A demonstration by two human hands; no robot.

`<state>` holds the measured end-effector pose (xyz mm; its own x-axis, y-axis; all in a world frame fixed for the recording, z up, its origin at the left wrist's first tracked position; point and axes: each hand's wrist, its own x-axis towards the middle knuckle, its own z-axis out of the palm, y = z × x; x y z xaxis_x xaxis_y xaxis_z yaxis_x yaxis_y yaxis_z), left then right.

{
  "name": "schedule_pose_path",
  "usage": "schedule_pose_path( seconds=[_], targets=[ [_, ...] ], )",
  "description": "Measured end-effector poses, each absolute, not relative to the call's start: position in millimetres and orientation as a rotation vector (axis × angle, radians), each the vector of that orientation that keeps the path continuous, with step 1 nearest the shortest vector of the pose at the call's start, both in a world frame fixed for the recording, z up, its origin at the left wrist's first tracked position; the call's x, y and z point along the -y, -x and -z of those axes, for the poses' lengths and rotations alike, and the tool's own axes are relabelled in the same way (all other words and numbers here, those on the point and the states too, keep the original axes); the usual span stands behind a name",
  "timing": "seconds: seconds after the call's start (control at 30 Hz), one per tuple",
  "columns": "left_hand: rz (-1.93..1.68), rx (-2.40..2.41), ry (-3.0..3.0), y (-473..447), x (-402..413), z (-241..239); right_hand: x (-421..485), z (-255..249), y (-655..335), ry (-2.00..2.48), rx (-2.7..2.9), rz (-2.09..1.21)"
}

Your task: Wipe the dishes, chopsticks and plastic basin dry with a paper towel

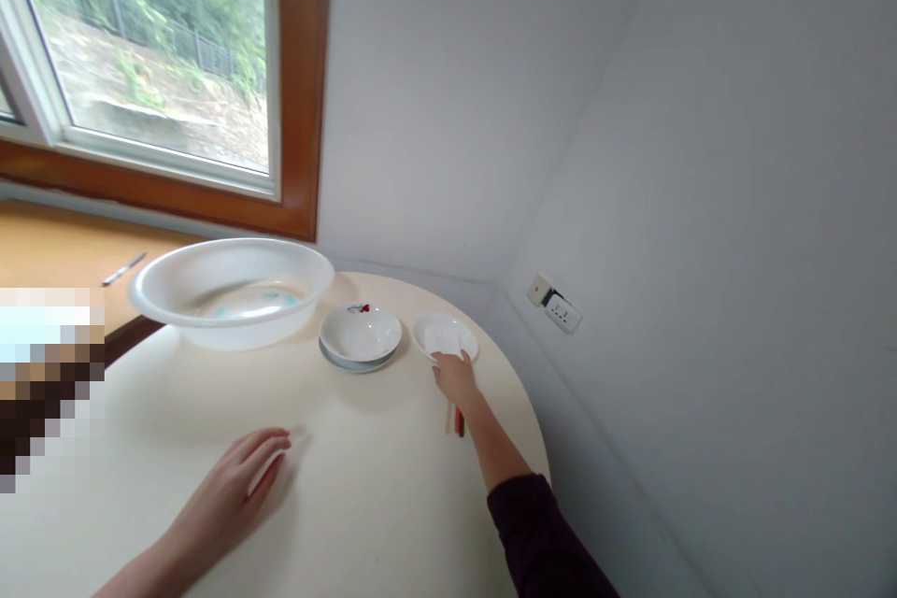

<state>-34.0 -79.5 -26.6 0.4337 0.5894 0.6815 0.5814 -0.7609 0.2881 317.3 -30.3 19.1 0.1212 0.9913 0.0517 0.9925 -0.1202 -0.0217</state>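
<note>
Round table (392,486): one basin (231,290), two stacked bowls (360,334), right hand (455,377) gripping one dish (444,336), left hand (234,486) flat, empty.

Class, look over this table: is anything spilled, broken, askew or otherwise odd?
Nothing stands out. The basin and stacked bowls sit upright, the right hand touches the small dish, chopsticks lie beneath it, and nothing is spilled.

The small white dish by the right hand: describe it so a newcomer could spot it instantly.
Start at the big translucent basin under the window, then follow the round table's far edge rightward past the stacked bowl. The small white dish comes last, nearest the wall; it is flatter, single, and the right hand touches its rim.
</note>
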Motion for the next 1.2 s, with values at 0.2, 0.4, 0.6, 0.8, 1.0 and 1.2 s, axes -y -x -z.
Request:
schedule_pose_path(
  seconds=[0.2, 0.4, 0.6, 0.8, 1.0, 1.2],
  targets=[
    [-1.239, -1.068, -2.620, 31, 81, 27, 24, -27, -314, 2.391, 2.047, 0.136],
    [-1.181, -1.083, -2.362, 31, 83, 33, 33, -61, -307, 2.407, 1.985, 0.267],
    [-1.109, -1.072, -1.724, 14, 93, 15, 80, -106, -278, 2.267, 2.046, 0.389],
    [-1.023, -0.627, -0.627, -27, 98, -15, 136, -112, -224, 1.865, 2.216, 0.475],
    [-0.798, -0.121, -0.227, -45, 99, -16, 168, -81, -177, 1.475, 2.331, 0.289],
    [-0.848, -0.087, -0.215, -31, 101, -2, 182, -71, -150, 1.504, 2.421, -0.042]
  ],
)
